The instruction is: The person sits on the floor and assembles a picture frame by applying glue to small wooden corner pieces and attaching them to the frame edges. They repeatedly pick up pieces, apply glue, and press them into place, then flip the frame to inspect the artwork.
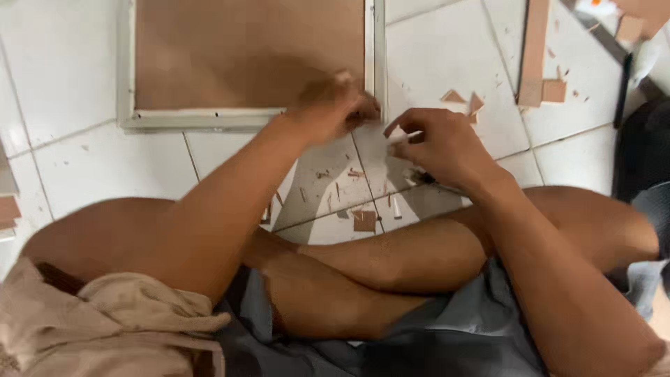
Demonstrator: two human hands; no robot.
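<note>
Two hands meet at the lower right corner of a framed board. We note the left hand (335,108) is motion-blurred, fingers curled down on the corner of the pale frame (209,119); whether it pinches anything there we cannot tell. Our right hand (440,143) sits just beside it, thumb and forefinger closed on a small white stick (403,137) that points toward the left hand and lies just off the frame's corner, above the floor. The frame surrounds one brown board panel (244,49) and lies flat on white floor tiles (105,167) with grey grout lines. We sit cross-legged on that floor, bare knees and grey shorts (453,335) in the lower view, a beige cloth (118,321) at lower left. Scrap count on the tiles: one long brown strip (534,49) at upper right, one square offcut (554,91) beside it, two triangular chips (464,100) near the right hand, one small brown square (364,220) by the legs, plus scattered splinters too small to count.
</note>
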